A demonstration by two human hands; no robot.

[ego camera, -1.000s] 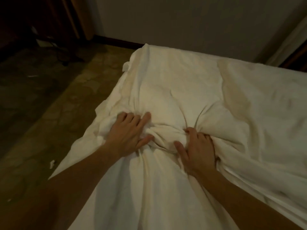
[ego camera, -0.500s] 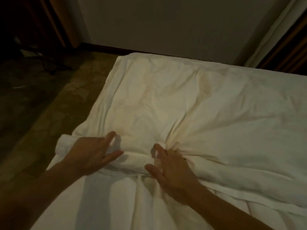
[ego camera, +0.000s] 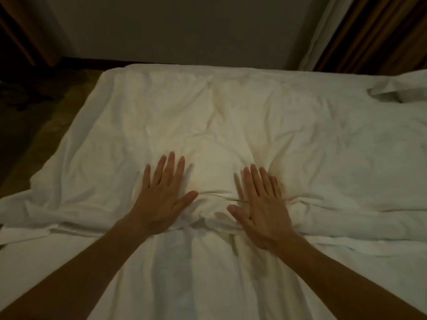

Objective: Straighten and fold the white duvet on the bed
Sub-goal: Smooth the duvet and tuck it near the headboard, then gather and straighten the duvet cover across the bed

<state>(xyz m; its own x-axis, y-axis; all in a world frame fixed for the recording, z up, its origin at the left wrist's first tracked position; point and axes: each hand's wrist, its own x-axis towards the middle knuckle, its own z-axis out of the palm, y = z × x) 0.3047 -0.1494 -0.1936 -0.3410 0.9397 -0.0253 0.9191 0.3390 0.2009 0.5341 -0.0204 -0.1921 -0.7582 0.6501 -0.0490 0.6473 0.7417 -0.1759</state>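
Note:
The white duvet (ego camera: 231, 116) lies spread across the bed, wrinkled, with its near folded edge running left to right under my hands. My left hand (ego camera: 161, 197) lies flat on that edge, fingers straight and spread, pointing away from me. A little to its right, my right hand (ego camera: 261, 209) presses flat on the duvet in the same way. Between the two hands the cloth bunches into a small puffed mound. Below the edge, a white sheet (ego camera: 196, 273) covers the near part of the bed.
A dark patterned floor (ego camera: 34, 107) lies left of the bed. A plain wall (ego camera: 184, 31) stands behind it, with brown curtains (ego camera: 381, 35) at the right. A bunched bit of white bedding (ego camera: 397, 88) sits at the far right.
Both hands let go of the bunched cloth and now lie flat on it. The duvet has spread out wider and flatter, and my view has turned to face the bed squarely.

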